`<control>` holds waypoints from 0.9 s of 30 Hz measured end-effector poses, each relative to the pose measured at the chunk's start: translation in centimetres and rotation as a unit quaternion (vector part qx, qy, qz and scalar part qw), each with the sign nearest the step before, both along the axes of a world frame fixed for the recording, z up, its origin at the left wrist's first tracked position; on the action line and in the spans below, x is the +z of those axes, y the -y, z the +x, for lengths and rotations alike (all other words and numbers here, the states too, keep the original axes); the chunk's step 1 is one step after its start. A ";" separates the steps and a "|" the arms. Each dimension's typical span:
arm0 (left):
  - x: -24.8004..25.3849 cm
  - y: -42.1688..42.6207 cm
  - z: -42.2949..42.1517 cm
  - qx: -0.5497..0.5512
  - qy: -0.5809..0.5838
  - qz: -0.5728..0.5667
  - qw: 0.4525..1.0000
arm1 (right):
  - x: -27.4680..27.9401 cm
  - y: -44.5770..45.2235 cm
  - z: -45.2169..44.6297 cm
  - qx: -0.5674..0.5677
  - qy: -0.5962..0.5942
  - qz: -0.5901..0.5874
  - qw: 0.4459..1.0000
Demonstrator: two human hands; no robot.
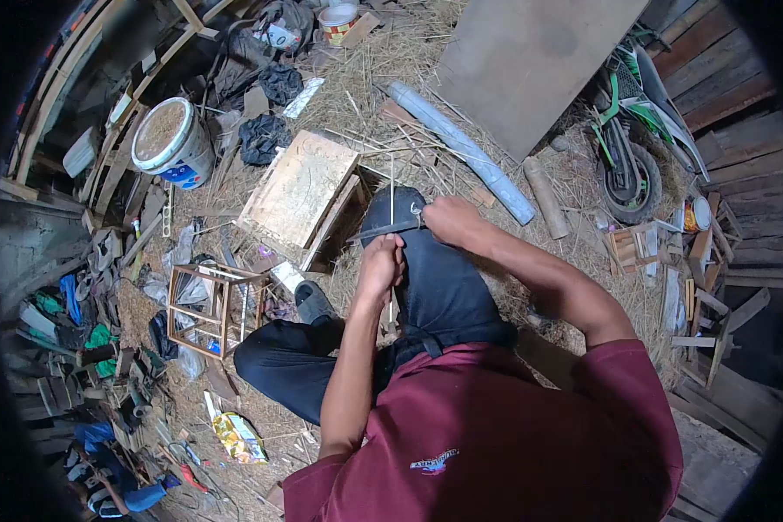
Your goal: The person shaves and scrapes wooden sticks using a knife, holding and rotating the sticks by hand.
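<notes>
Holding a thin pale wooden stick and narrow dark blade over a dark trouser leg
Left hand curls round the stick, masking its middle; right hand, fisted, hides the blade's end.

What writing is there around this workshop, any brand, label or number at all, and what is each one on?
"BURBERRY", as best I can tell: small lettering on the maroon shirt.
Too small to read: the blue label on the large white bucket.
Too small or blurred to read: the printing on the yellow packet.
Unreadable: any markings on the green-and-white motorbike.
I can make out no numbers or signs.
</notes>
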State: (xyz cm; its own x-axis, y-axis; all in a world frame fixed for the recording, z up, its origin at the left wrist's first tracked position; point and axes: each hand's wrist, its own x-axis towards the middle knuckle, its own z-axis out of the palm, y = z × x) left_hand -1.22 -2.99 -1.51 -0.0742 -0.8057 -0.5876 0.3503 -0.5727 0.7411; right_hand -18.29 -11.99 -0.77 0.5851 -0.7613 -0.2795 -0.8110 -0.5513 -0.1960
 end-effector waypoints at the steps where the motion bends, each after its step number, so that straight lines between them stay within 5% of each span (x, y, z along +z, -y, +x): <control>1: -0.1 0.1 -0.2 -0.002 0.032 -0.003 0.999 | -0.2 0.2 0.2 -0.003 -0.007 0.010 1.000; 15: -1.1 -10.1 3.1 -0.028 0.120 -0.037 0.992 | -1.0 1.0 -1.5 -0.140 0.029 0.014 0.990; 22: -1.3 -1.5 0.8 -0.067 0.304 -0.206 0.928 | 0.6 0.1 -0.1 -0.008 0.023 0.014 1.000; 27: -4.0 -1.1 -0.8 -0.067 0.281 -0.174 0.941 | -0.7 0.6 0.0 -0.096 0.014 0.034 0.995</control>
State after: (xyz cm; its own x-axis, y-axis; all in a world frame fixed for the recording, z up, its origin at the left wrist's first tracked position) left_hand -2.04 -1.93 -5.54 0.0550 -0.9622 -0.2667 -0.2123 -0.2723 0.9385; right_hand -18.33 -12.63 -1.47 0.4397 -0.8395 -0.3192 -0.8934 -0.3722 -0.2517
